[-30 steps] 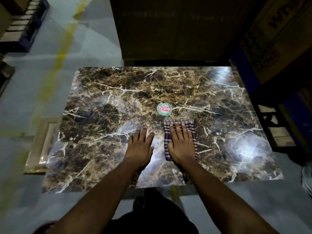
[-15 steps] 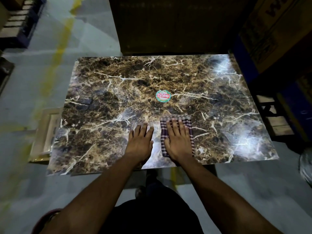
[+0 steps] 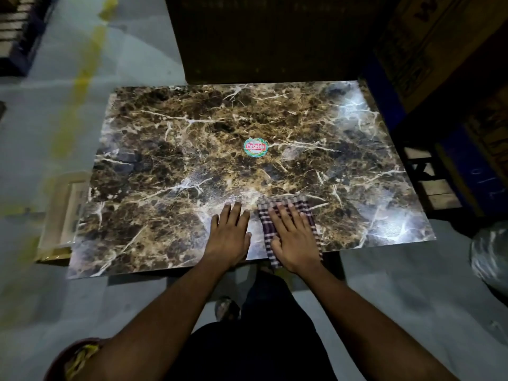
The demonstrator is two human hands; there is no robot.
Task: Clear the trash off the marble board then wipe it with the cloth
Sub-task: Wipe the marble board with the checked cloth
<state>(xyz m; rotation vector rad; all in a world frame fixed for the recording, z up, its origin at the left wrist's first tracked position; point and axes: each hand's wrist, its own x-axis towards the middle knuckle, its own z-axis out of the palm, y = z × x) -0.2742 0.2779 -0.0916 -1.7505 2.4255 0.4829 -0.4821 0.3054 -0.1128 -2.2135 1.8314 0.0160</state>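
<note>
Right hand [image 3: 294, 237] flat, fingers spread, pressing checked purple-white cloth [image 3: 288, 224] onto brown veined marble board [image 3: 192, 160]; left hand [image 3: 229, 237] flat beside, seemingly touching board.

Readable marks: one sticker, partial box print.
Round sticker [image 3: 255, 147] near centre of marble board [image 3: 165, 160] reads "Patelsa", white on red band. Cardboard box [image 3: 439, 37] at 1 o'clock carries large dark letters, cut off, unreadable.
</note>
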